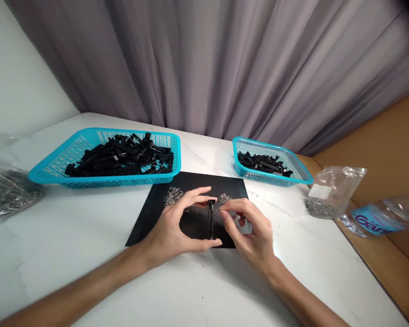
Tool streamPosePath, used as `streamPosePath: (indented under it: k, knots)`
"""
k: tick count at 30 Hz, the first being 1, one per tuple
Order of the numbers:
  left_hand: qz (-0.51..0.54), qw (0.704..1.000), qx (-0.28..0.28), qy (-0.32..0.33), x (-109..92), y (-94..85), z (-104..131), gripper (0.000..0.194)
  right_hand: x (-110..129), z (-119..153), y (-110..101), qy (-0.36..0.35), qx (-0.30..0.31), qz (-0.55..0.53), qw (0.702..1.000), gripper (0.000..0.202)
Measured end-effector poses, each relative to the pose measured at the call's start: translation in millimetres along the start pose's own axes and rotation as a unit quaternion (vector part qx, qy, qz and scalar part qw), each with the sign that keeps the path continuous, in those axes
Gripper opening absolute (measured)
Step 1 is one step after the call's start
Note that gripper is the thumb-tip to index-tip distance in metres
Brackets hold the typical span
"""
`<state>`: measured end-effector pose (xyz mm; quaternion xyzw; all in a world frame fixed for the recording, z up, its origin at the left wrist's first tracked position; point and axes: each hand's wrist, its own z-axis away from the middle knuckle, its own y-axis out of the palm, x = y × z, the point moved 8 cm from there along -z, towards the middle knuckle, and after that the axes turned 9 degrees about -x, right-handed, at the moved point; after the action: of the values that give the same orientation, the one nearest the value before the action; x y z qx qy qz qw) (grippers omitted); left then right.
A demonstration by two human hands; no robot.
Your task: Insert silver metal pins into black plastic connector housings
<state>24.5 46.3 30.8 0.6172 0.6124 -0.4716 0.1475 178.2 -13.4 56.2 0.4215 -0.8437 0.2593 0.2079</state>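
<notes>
Between the thumb and fingers of my left hand (pixel 172 227) a narrow black plastic part (pixel 210 220) is held upright by its two ends. My right hand (pixel 250 227) is just to the right of it, thumb and forefinger pinched around a tiny metal piece (pixel 218 209), too small to tell its exact kind. Both hands are over a black mat (pixel 146 222). On the mat lie a larger pile of small metal pieces (pixel 172 196) at the left and a smaller pile (pixel 224 198) behind my right fingers.
A large blue basket (pixel 122 180) of black plastic parts stands at the back left, a smaller blue basket (pixel 276 179) at the back right. Clear bags of small metal pieces lie at the far left (pixel 10 195) and right (pixel 322 206). A plastic bottle (pixel 378 218) lies at the right edge.
</notes>
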Motion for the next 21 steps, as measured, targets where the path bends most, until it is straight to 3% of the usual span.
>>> streamPosePath:
  k: [6,17,21]
  knots:
    - [-0.006,1.0,-0.003,0.02,-0.5,5.5,1.2,0.073,0.9,1.4,0.3,-0.042,-0.022,0.03,0.998,0.021]
    - [-0.032,0.997,-0.003,0.063,-10.2,5.1,1.4,0.07,2.4,1.2,3.8,-0.062,-0.026,0.05,0.996,0.023]
    - [-0.029,0.998,-0.005,0.062,-10.7,4.3,1.8,0.071,2.5,0.8,5.1,-0.038,-0.022,0.031,0.999,0.022]
